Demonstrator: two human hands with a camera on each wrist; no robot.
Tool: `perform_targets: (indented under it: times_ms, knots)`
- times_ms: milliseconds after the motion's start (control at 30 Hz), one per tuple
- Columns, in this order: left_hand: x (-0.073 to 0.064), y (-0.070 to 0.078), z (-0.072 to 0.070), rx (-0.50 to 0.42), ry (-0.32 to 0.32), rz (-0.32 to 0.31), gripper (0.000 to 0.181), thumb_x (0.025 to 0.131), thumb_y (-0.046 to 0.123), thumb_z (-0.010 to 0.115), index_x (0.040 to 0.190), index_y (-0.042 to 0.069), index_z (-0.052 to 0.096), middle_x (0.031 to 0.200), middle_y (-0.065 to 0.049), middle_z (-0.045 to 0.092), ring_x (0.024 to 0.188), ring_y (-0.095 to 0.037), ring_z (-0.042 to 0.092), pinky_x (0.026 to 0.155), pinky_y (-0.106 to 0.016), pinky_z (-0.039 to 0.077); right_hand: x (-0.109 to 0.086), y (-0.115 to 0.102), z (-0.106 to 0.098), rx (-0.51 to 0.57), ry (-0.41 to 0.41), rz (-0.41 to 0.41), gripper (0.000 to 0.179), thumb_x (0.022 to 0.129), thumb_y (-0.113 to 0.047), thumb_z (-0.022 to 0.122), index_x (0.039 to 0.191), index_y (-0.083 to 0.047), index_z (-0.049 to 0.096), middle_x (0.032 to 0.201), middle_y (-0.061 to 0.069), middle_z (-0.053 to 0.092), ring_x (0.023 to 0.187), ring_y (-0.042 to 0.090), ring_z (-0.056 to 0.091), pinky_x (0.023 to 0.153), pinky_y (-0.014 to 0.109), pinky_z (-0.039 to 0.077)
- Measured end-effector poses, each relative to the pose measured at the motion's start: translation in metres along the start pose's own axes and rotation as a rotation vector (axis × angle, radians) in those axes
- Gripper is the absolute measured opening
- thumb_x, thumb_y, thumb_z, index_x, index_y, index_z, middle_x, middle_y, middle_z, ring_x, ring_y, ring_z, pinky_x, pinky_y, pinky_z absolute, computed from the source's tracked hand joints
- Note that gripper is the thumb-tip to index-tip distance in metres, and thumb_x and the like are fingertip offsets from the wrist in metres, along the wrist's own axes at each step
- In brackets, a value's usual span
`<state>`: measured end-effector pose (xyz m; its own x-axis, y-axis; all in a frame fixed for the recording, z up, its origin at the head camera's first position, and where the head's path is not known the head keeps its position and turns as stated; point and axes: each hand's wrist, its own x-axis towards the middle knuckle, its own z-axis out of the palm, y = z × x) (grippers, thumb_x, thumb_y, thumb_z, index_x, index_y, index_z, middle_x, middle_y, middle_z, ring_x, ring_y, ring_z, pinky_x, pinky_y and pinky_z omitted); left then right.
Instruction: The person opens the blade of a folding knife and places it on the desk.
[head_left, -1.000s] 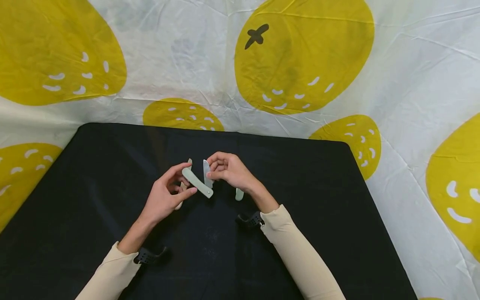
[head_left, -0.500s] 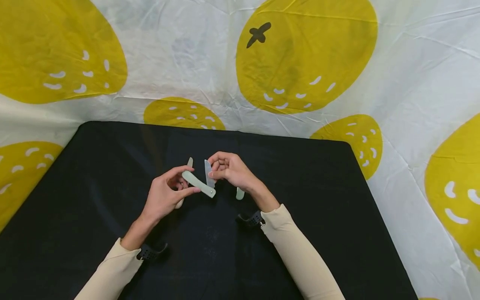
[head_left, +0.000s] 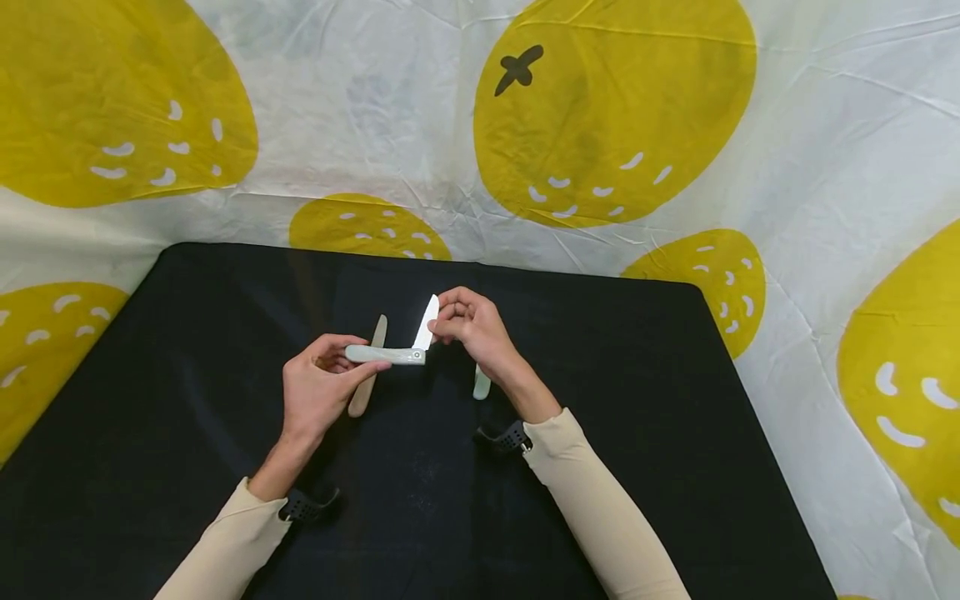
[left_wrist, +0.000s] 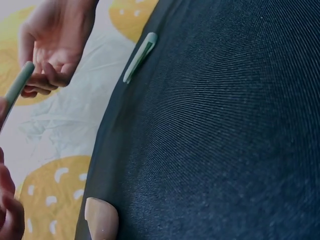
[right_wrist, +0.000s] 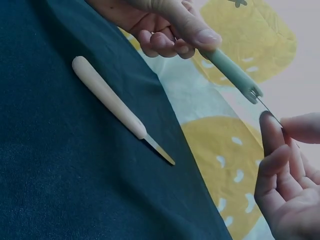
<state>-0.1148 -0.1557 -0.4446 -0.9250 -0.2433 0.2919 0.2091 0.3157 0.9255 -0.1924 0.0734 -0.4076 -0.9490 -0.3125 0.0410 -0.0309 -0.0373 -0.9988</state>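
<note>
A folding knife (head_left: 386,356) with a pale green handle is held up over the black table, its blade (head_left: 424,323) partly unfolded and pointing upward. My left hand (head_left: 309,390) pinches the handle between thumb and fingers. Thumb and index finger of my right hand (head_left: 477,332) pinch the blade, as the right wrist view also shows. Below the left hand lies a tan-handled knife (right_wrist: 110,97) with a short, narrow blade. Another pale green folding knife (left_wrist: 139,58), folded, lies under the right forearm, which partly covers it in the head view.
Black cloth (head_left: 600,433) covers the table. Behind it hangs a white sheet (head_left: 360,92) printed with yellow fruit shapes. Each wrist wears a black strap (head_left: 504,438).
The handle has turned from slanting to nearly level. The right hand has moved up and slightly right, swinging the blade further from the handle. More of the tan-handled knife shows.
</note>
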Motion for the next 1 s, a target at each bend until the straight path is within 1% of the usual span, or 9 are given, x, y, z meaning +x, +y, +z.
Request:
perform_targets:
  times_ms: [100,167,367,567,633,733,867,933,1000]
  knots:
    - [0.0,0.001,0.001,0.023,0.038,-0.013,0.036,0.068,0.018,0.099,0.098,0.012,0.081,0.077,0.02,0.071,0.061,-0.004,0.064,0.057,-0.016,0.049,0.0,0.0,0.0,0.02,0.035,-0.028,0.023,0.087,0.008,0.07,0.108,0.005,0.059,0.073,-0.006,0.065,0.067,0.018,0.066,0.065,0.024,0.051]
    - [-0.001,0.001,0.002,0.032,0.059,-0.017,0.036,0.068,0.02,0.1,0.097,0.013,0.081,0.075,0.02,0.071,0.06,-0.004,0.063,0.055,-0.017,0.047,0.0,0.0,0.0,0.027,0.057,-0.039,0.022,0.087,0.007,0.07,0.106,0.003,0.059,0.072,-0.006,0.066,0.065,0.017,0.067,0.065,0.024,0.052]
    - [-0.001,0.002,0.006,0.042,0.127,-0.047,0.034,0.067,0.02,0.1,0.094,0.012,0.08,0.069,0.026,0.067,0.058,0.0,0.062,0.053,-0.016,0.045,-0.001,0.001,0.003,0.051,0.129,-0.039,0.021,0.088,0.004,0.07,0.104,-0.003,0.058,0.073,-0.006,0.068,0.062,0.012,0.07,0.065,0.024,0.05]
    - [-0.002,0.001,0.012,0.007,0.19,-0.105,0.033,0.069,0.012,0.098,0.093,0.004,0.078,0.068,0.026,0.066,0.055,0.001,0.058,0.051,-0.016,0.041,-0.002,0.004,0.008,0.083,0.212,-0.021,0.022,0.088,0.002,0.072,0.1,-0.008,0.056,0.071,-0.004,0.067,0.059,0.01,0.069,0.063,0.024,0.048]
    - [-0.002,0.0,0.014,-0.01,0.207,-0.107,0.033,0.069,0.011,0.098,0.092,0.002,0.077,0.068,0.025,0.066,0.055,0.001,0.057,0.05,-0.016,0.04,-0.002,0.006,0.01,0.107,0.234,-0.021,0.023,0.088,0.003,0.072,0.098,-0.008,0.055,0.069,-0.004,0.067,0.056,0.009,0.068,0.061,0.024,0.047]
    - [-0.003,-0.001,0.016,-0.01,0.226,-0.095,0.033,0.068,0.015,0.099,0.089,0.002,0.076,0.067,0.024,0.065,0.053,0.001,0.056,0.049,-0.016,0.04,-0.003,0.006,0.013,0.138,0.259,-0.028,0.023,0.088,0.004,0.072,0.096,-0.009,0.054,0.067,-0.004,0.067,0.054,0.009,0.068,0.059,0.024,0.047]
    - [-0.006,-0.001,0.019,0.015,0.213,-0.078,0.035,0.069,0.023,0.099,0.086,0.006,0.075,0.064,0.021,0.063,0.053,-0.002,0.056,0.05,-0.018,0.041,-0.003,0.006,0.016,0.152,0.284,-0.027,0.023,0.089,0.004,0.072,0.096,-0.009,0.055,0.067,-0.006,0.067,0.054,0.008,0.068,0.059,0.023,0.047]
    - [-0.007,0.0,0.019,0.05,0.185,-0.073,0.036,0.069,0.027,0.099,0.085,0.008,0.073,0.063,0.016,0.063,0.052,-0.004,0.056,0.051,-0.019,0.042,-0.001,0.007,0.015,0.157,0.292,-0.02,0.022,0.089,0.004,0.072,0.096,-0.01,0.056,0.067,-0.006,0.067,0.054,0.008,0.068,0.059,0.023,0.047]
    - [-0.008,0.0,0.019,0.103,0.148,-0.068,0.037,0.07,0.029,0.099,0.085,0.01,0.071,0.062,0.008,0.063,0.051,-0.006,0.055,0.05,-0.021,0.042,0.0,0.008,0.015,0.155,0.295,-0.01,0.022,0.089,0.004,0.072,0.096,-0.01,0.057,0.067,-0.006,0.067,0.054,0.008,0.067,0.06,0.022,0.047]
